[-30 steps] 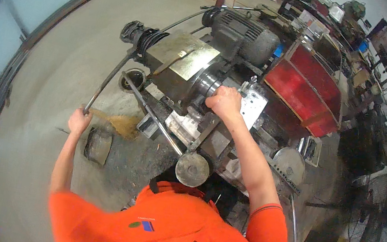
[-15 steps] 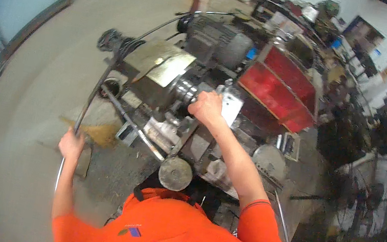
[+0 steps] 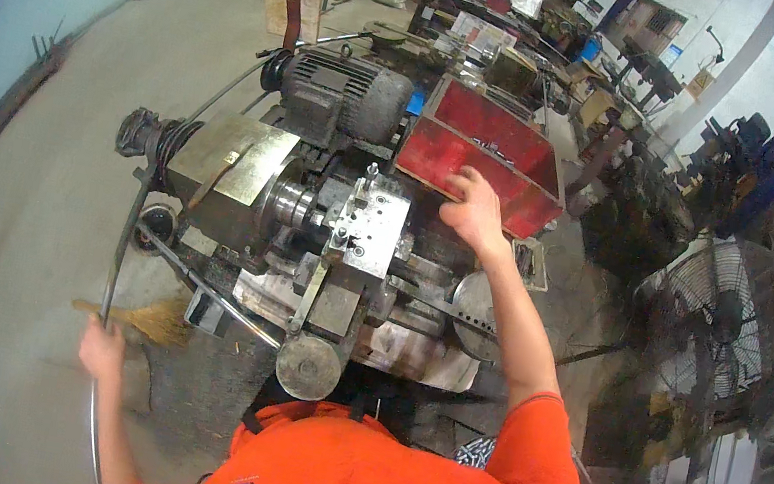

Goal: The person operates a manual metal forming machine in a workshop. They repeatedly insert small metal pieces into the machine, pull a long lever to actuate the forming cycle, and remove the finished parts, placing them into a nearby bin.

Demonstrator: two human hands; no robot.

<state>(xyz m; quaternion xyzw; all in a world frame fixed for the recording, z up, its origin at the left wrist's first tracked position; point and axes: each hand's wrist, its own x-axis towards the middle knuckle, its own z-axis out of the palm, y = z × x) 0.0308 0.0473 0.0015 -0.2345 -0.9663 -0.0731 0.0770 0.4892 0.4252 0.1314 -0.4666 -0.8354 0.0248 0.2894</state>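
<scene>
I stand at a small metal lathe (image 3: 309, 220) in an orange shirt. My left hand (image 3: 102, 347) is closed around a long thin metal rod (image 3: 122, 241) that runs from the floor side up toward the machine's left end. My right hand (image 3: 474, 213) reaches out over the near rim of a red metal bin (image 3: 513, 151) to the right of the machine, fingers bent; I cannot tell whether it holds anything. A silver tool block (image 3: 371, 229) sits between the chuck and that hand. A round handwheel (image 3: 309, 365) is just in front of my chest.
A grey electric motor (image 3: 345, 93) sits behind the lathe. A straw broom (image 3: 147, 318) lies on the concrete floor near my left hand. A standing fan (image 3: 720, 315) is at the right. Cluttered workbenches and machines fill the back of the shop.
My right hand left the tool block and moved right to the red bin. My left hand kept hold of the rod; my head turned, shifting the whole view.
</scene>
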